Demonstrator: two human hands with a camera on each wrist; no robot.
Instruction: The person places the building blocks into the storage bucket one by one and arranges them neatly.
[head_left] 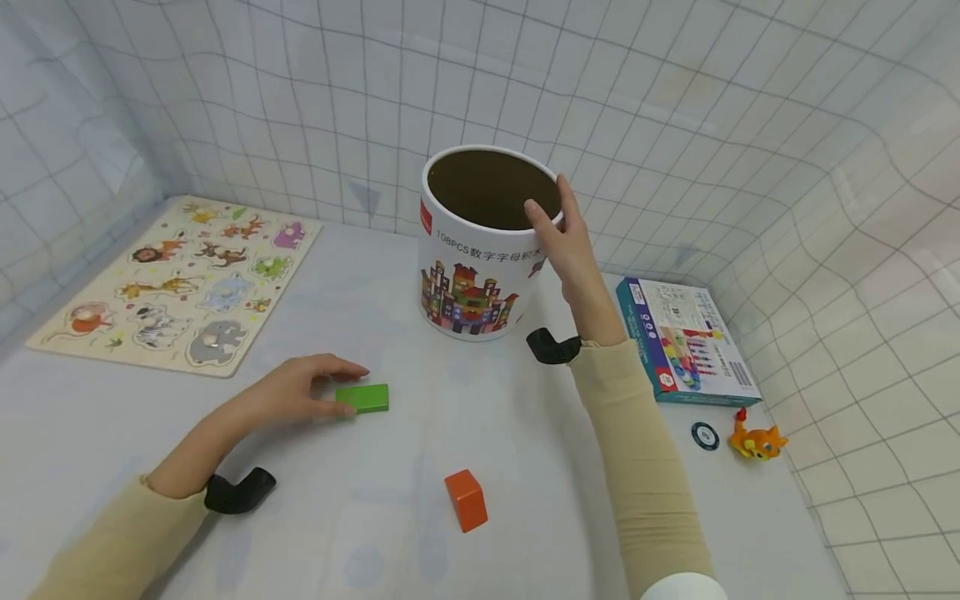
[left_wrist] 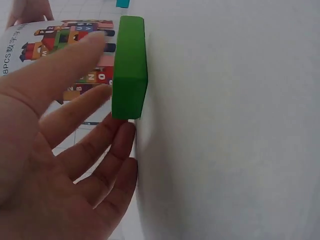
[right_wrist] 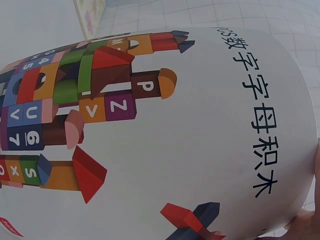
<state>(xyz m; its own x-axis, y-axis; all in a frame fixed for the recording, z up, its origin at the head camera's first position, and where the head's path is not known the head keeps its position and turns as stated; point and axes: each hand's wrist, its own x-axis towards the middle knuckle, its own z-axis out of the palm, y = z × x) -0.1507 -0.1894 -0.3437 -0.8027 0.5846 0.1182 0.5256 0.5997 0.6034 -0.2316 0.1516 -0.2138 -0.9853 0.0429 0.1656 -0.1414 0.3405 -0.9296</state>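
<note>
My left hand [head_left: 296, 392] is low over the table at a green rectangular block [head_left: 371, 398]. Its thumb and fingers are spread on either side of the block's near end; in the left wrist view the fingertips are right beside the green block [left_wrist: 130, 67]. With my right hand [head_left: 576, 267] I hold the right rim of a large white bucket [head_left: 480, 250], printed with colourful toy blocks and standing upright at the back. Dark inside, the bucket fills most of the right wrist view. An orange-red block [head_left: 467, 502] lies nearer to me, between the forearms.
At the back left lies a wooden animal puzzle board [head_left: 262, 321]. To the right of my right arm are a flat toy box [head_left: 693, 342], a dark round chip [head_left: 705, 436] and a small orange toy figure [head_left: 759, 442]. Grid-patterned cloth [head_left: 360, 108] rises behind the table.
</note>
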